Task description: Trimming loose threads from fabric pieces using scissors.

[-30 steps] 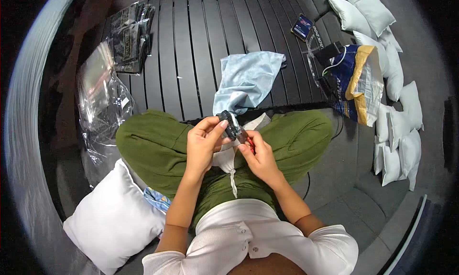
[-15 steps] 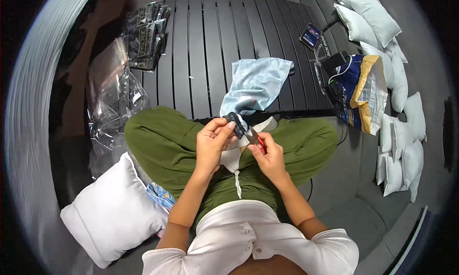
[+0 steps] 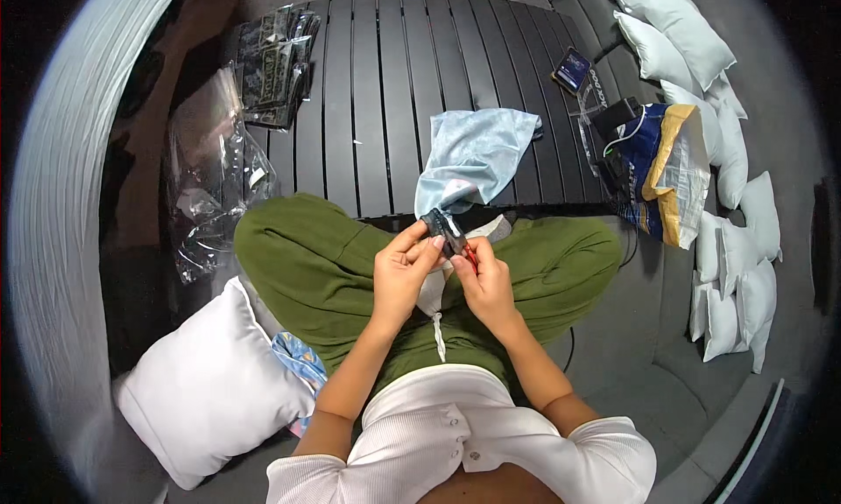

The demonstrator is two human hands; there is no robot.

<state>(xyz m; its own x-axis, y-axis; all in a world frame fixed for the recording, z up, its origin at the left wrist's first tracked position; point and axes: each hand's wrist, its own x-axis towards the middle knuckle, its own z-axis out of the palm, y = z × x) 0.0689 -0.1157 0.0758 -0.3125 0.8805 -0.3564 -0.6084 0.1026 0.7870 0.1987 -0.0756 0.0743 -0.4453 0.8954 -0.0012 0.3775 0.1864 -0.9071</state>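
Note:
My left hand (image 3: 401,272) pinches a dark, bunched edge of fabric (image 3: 433,221) between thumb and fingers, above my crossed legs. This edge meets the lower end of a pale blue cloth (image 3: 480,149), which spreads over the near part of the table. Closed around small red-handled scissors (image 3: 471,257) is my right hand (image 3: 485,287). Their metal blades point up and left, right against the dark edge. Fingers partly cover the scissors, so I cannot tell whether the blades are apart. White material (image 3: 431,296) with a knotted end lies in my lap beneath both hands.
The dark slatted table (image 3: 337,92) carries black packets (image 3: 276,70) at far left and a phone-like device (image 3: 572,70) at far right. Clear plastic bags (image 3: 219,180) lie left. A white pillow (image 3: 215,386) is beside me; a blue-and-yellow sack (image 3: 661,171) and several white pillows (image 3: 673,31) are right.
My left hand has shifted slightly right and down with the dark edge, closer to my right hand. The scissors' blades have turned more upright against it. The blue cloth has slid slightly right.

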